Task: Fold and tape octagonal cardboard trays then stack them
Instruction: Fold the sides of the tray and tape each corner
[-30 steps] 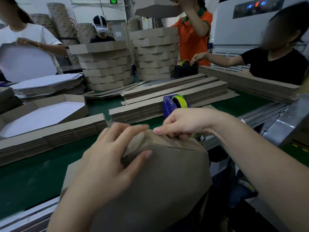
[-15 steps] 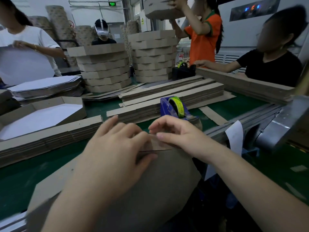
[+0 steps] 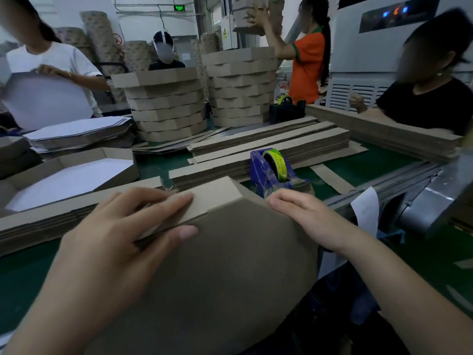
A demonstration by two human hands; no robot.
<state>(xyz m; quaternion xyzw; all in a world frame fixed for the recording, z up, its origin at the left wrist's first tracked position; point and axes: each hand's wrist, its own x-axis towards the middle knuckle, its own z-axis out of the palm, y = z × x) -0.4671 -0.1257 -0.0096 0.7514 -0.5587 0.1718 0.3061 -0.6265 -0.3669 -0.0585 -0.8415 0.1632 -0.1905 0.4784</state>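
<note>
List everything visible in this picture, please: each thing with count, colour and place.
Octagonal brown cardboard tray: one, brown, in front, base toward the camera.
Blue plastic tape dispenser with yellow-green roll: one, blue, on the green table behind the tray.
Stacks of folded cardboard trays: two, brown, far centre.
Black tape dispenser: one, black, beside the stacks.
Piles of flat cardboard strips: several, brown, across the table.
Open cardboard tray with white inside: one, brown and white, left.
Pile of flat white sheets: one, white, far left.
Other people: four, around the far side.
Left hand: one, presses the tray's side wall.
Right hand: one, holds the tray's right edge.
</note>
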